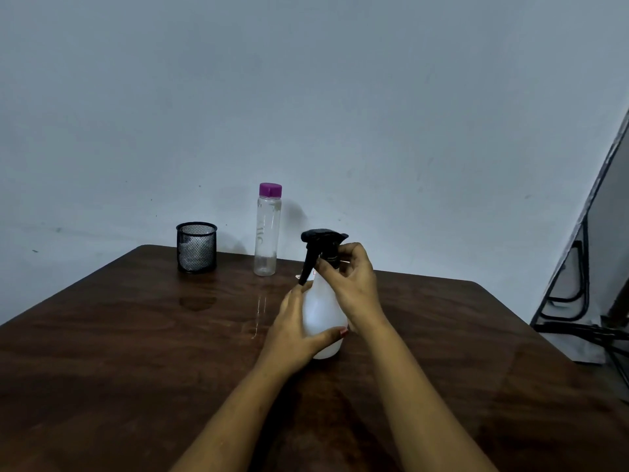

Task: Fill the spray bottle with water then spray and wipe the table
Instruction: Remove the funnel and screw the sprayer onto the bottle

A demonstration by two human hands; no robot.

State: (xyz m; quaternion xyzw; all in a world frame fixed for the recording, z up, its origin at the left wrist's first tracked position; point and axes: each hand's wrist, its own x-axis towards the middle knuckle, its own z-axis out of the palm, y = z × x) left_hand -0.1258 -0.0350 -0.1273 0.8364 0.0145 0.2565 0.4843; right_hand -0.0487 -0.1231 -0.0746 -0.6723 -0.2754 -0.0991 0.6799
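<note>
A white translucent spray bottle [323,315] with a black trigger head [321,238] stands upright on the dark wooden table [136,352]. My left hand [296,330] wraps around the bottle's body from the left. My right hand [350,281] pinches the black collar at the neck, just under the trigger head. Behind and to the left stands a clear water bottle [267,233] with a purple cap, closed, with only a little water at its bottom.
A black mesh cup [196,247] holding something white sits at the table's far left. A black metal frame [585,294] leans at the right, beyond the table's edge. A small white scrap lies behind the spray bottle. The wall rises just behind the table.
</note>
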